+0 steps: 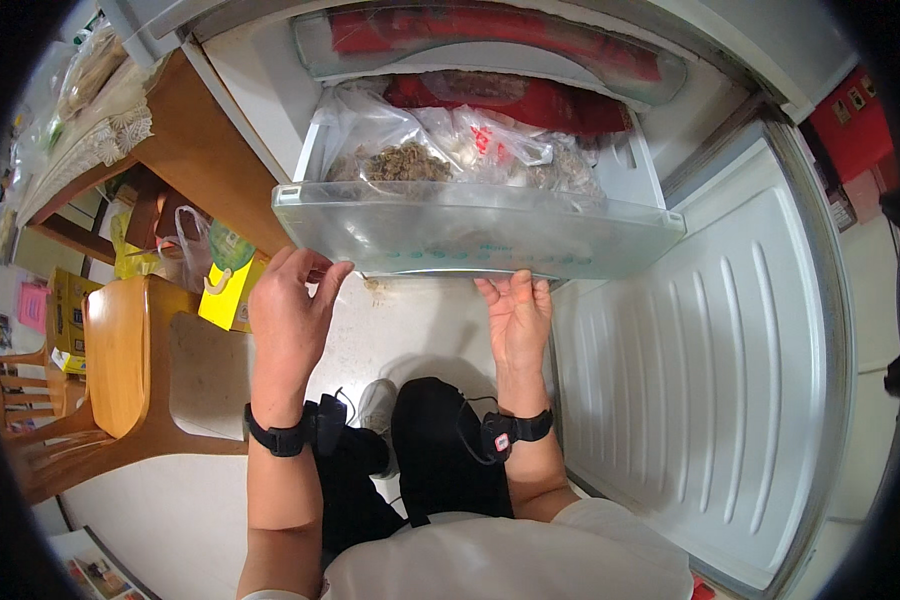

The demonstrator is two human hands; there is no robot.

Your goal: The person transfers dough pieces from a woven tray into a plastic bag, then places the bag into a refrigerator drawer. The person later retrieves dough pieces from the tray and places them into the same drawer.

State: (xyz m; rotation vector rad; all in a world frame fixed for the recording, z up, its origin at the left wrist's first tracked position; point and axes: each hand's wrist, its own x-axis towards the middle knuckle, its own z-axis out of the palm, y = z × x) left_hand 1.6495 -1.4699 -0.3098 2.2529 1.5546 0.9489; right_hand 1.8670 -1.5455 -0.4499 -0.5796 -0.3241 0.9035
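A translucent freezer drawer [450, 232] is pulled out before me. My right hand [519, 322], palm up, grips the lower edge of its front near the middle. My left hand [289, 304] is by the lower left corner of that front, thumb apart from the bent fingers, with nothing seen in it; whether it touches the drawer is unclear. Inside the drawer lie clear plastic bags [465, 142], one with brown dried food [409, 161], the other contents being hard to make out. A red package [510, 101] lies behind them.
The ribbed freezer door [682, 375] stands open on the right. Above is another drawer [487, 45] with red packaging. To the left are a wooden chair [120, 352], a yellow box [229, 296] and a wooden table [202, 142]. My knees are close below the drawer.
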